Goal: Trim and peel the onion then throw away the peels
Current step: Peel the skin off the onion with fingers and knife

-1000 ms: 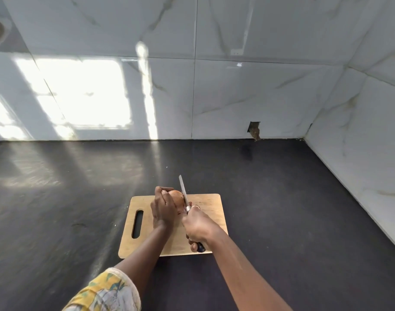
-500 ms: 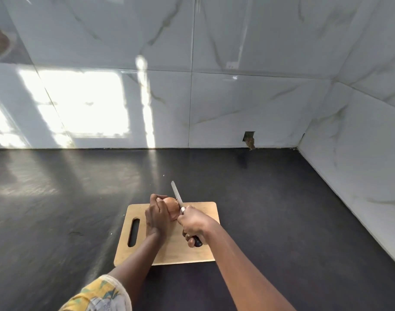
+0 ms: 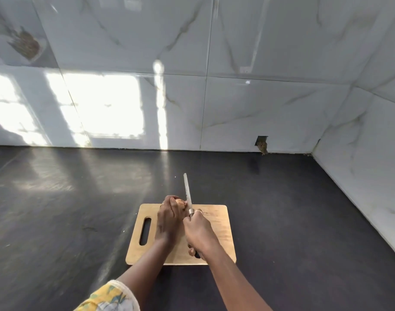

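Observation:
A brown onion lies at the far edge of a wooden cutting board on the dark counter. My left hand curls over the onion and covers most of it. My right hand grips the dark handle of a knife. The blade points away from me and its edge sits against the onion's right end. The dark butt of the handle shows under my right wrist.
The board has a slot handle on its left side. A dark counter spreads all round, bounded by marble-tiled walls at the back and right. A small hole breaks the back wall near the corner.
The view has tilted up, so board and hands sit lower in frame. Both hands keep their hold, and the blade stays at the onion's right end.

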A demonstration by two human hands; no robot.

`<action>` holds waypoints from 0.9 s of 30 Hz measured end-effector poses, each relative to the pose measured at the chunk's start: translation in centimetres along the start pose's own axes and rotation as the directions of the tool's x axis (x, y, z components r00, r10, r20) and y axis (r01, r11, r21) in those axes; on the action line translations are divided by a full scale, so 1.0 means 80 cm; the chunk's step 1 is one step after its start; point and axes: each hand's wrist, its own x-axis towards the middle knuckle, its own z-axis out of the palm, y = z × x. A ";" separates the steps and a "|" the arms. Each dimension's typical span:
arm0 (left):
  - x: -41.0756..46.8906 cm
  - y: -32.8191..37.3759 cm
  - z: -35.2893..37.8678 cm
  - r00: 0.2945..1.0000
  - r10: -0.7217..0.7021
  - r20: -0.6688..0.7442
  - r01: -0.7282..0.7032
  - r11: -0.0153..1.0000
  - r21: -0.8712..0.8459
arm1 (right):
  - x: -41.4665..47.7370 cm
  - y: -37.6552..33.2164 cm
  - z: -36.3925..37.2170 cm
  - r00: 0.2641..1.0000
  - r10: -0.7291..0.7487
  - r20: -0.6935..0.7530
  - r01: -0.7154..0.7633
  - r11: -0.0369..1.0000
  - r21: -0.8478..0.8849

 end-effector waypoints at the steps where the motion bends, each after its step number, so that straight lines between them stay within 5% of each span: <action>1: 0.002 -0.002 0.001 1.000 0.012 -0.006 -0.012 1.000 0.014 | -0.004 0.003 0.001 0.999 -0.025 -0.026 0.025 0.999 -0.022; 6: 0.008 -0.005 -0.002 0.986 0.169 -0.009 -0.167 0.981 0.094 | -0.014 0.019 0.001 0.997 -0.082 -0.009 0.080 0.986 -0.149; 10: 0.014 -0.004 -0.006 0.987 0.163 -0.010 -0.158 0.967 0.199 | -0.007 0.022 0.001 0.999 -0.054 0.007 0.054 0.992 -0.114; 15: 0.006 0.003 -0.001 0.996 0.092 -0.009 -0.092 0.994 -0.067 | -0.005 0.023 0.001 0.999 -0.039 0.008 0.040 0.998 -0.052; 27: 0.018 -0.004 0.012 0.997 0.027 -0.068 -0.033 0.996 -0.085 | 0.001 0.027 0.004 0.997 -0.062 -0.046 0.058 0.995 -0.075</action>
